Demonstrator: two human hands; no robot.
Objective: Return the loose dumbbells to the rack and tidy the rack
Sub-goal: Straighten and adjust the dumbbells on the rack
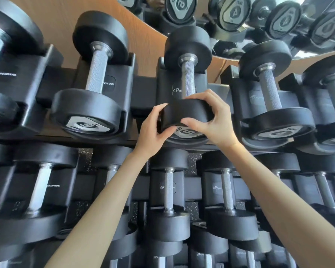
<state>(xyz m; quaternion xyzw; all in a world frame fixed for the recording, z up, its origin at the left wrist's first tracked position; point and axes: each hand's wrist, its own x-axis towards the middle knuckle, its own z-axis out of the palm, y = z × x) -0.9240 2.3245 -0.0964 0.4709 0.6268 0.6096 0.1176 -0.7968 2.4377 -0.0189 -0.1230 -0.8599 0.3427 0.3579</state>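
A black dumbbell (pixel 188 74) with a knurled steel handle lies in a cradle in the middle of the rack's top tier (pixel 143 88). Both hands grip its near head, whose grey end plate faces me. My left hand (pixel 155 128) holds the head's left side, thumb across its lower front. My right hand (pixel 211 118) wraps the right side, fingers over the top edge. Its far head rests against the wooden wall panel.
Matching dumbbells fill the neighbouring top cradles, one to the left (pixel 93 88) and one to the right (pixel 271 97). A lower tier (pixel 168 192) holds several more. A mirror (pixel 259 20) above reflects the rack. Speckled rubber floor shows between the cradles.
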